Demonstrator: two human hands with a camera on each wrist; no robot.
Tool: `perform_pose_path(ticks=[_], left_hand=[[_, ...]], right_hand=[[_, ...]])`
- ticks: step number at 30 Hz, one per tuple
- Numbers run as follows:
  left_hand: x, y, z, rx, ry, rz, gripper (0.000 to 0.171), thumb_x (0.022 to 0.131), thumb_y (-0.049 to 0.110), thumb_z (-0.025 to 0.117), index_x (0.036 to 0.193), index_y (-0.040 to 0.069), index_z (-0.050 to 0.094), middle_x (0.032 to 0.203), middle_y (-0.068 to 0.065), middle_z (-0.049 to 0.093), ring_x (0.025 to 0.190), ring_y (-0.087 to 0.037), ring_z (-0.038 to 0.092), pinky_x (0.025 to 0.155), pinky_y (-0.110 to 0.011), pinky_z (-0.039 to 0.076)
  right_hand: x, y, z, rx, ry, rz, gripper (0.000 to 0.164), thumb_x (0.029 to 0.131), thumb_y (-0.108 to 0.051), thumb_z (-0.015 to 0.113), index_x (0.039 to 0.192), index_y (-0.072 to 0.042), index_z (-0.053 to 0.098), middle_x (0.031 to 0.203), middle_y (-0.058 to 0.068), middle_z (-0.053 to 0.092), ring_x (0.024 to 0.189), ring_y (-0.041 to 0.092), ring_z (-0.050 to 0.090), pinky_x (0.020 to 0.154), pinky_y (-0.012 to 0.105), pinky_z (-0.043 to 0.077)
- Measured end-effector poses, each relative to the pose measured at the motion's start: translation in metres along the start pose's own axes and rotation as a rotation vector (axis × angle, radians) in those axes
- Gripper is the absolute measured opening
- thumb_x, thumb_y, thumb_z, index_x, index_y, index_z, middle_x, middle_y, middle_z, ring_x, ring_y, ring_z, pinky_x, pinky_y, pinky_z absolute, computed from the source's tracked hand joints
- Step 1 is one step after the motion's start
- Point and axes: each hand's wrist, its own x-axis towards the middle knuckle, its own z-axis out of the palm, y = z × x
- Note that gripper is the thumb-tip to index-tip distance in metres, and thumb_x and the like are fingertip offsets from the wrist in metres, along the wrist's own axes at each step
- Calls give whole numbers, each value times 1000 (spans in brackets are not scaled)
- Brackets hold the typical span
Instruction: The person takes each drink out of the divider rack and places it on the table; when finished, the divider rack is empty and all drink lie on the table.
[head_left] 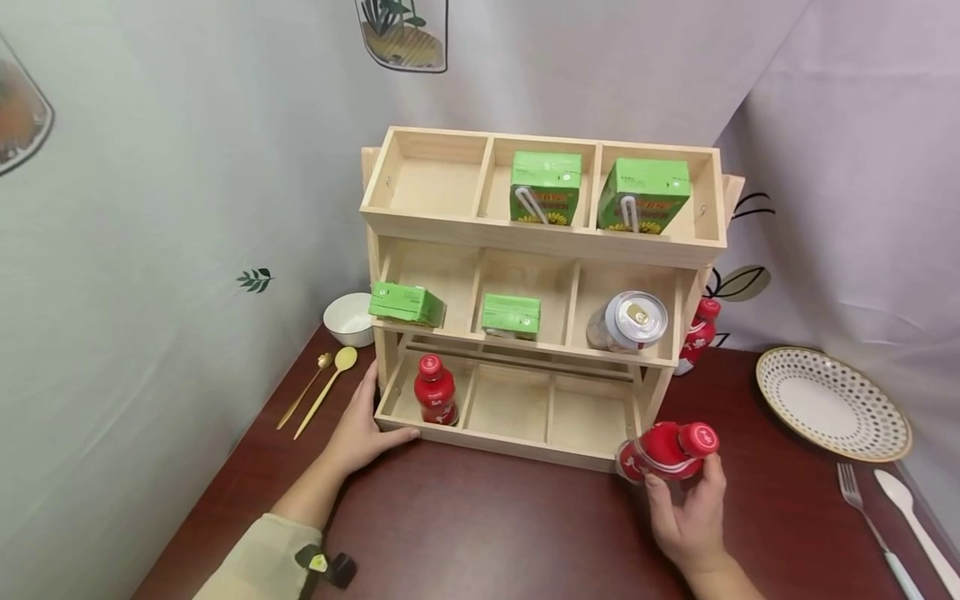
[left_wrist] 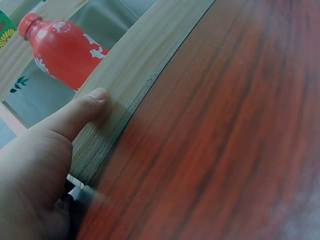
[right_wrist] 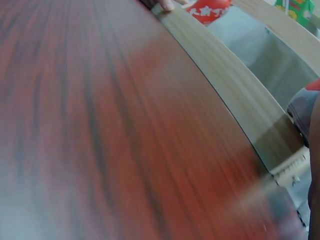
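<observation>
A three-tier wooden rack [head_left: 510, 445] stands on the dark red table. My left hand [head_left: 358, 435] holds its lower left corner, thumb along the front board and fingers on the side. In my right hand [head_left: 692, 518] is a red bottle [head_left: 660, 450], gripped and tilted, its cap toward the right. The bottle's base is at the rack's lower right corner; whether they touch I cannot tell. Another red bottle [head_left: 436, 392] stands in the bottom-left compartment, also visible above my left thumb in the left wrist view. The bottom tier's middle and right compartments hold nothing.
Green cartons [head_left: 546, 187] occupy the upper tiers, with a can [head_left: 628, 322] at middle right. A third red bottle [head_left: 699, 335] stands behind the rack. Left are a white bowl [head_left: 351, 320] and golden spoons [head_left: 330, 390]; right, a dotted plate [head_left: 832, 408], fork [head_left: 870, 525] and white knife [head_left: 918, 533].
</observation>
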Motion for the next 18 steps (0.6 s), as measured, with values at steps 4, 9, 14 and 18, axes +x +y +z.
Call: perform_pose_path(ticks=[4, 9, 14, 18], left_hand=[[0, 1, 0, -4, -3, -4, 127, 58, 46, 91, 154, 38, 9, 152, -1, 28, 134, -21, 32, 105, -52, 28], [0, 2, 1, 0, -4, -3, 127, 58, 46, 92, 154, 37, 9, 152, -2, 28, 134, -21, 33, 105, -52, 28], [0, 2, 1, 2, 1, 1, 128, 57, 45, 92, 155, 36, 9, 152, -2, 29, 134, -22, 33, 105, -52, 28], [1, -1, 1, 5, 9, 11, 130, 56, 44, 93, 155, 35, 9, 152, -3, 28, 134, -23, 33, 104, -54, 28]], right_hand=[[-3, 3, -12, -6, 49, -12, 61, 83, 0, 68, 125, 28, 33, 114, 25, 53, 105, 17, 59, 90, 20, 45], [-9, 10, -32, -34, 85, 2, 63, 81, 2, 70, 126, 27, 34, 110, 26, 55, 102, 16, 60, 89, 19, 46], [-14, 15, -53, -195, 100, 89, 64, 79, 2, 70, 131, 22, 38, 114, 17, 56, 102, 9, 58, 88, 14, 44], [-24, 26, -65, -331, 112, 135, 70, 80, -4, 74, 137, 15, 39, 123, 15, 52, 110, 9, 51, 91, 13, 40]])
